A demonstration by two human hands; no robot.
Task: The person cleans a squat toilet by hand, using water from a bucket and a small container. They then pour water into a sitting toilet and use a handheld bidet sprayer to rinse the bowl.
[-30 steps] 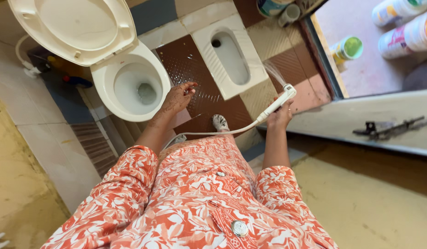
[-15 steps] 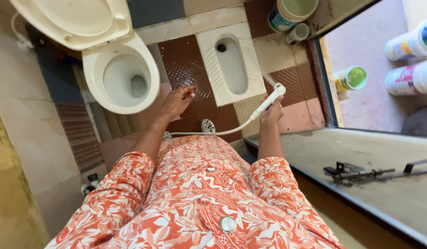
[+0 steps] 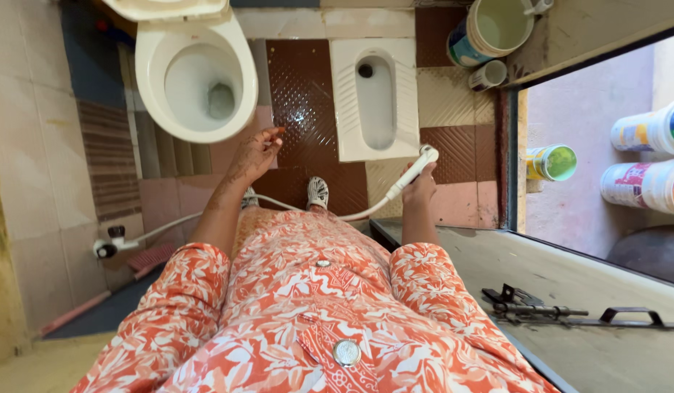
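Left of the squat pan [image 3: 377, 98] my left hand [image 3: 255, 156] hangs open, empty; at the pan's lower right corner my right hand [image 3: 421, 191] grips the hand sprayer [image 3: 413, 169] by its stiff, light, likely wet handle, hose [image 3: 278, 207] trailing limp

A white hand sprayer [image 3: 412, 169] is held in the right hand [image 3: 420, 191], at about two o'clock from the person's feet. Its head is tilted up toward one o'clock, ending just beside the lower right corner of the white squat pan [image 3: 375, 98]. A white hose [image 3: 278, 204] is attached to its lower end; it is run toward nine o'clock, past the feet, to a wall tap [image 3: 107, 245].
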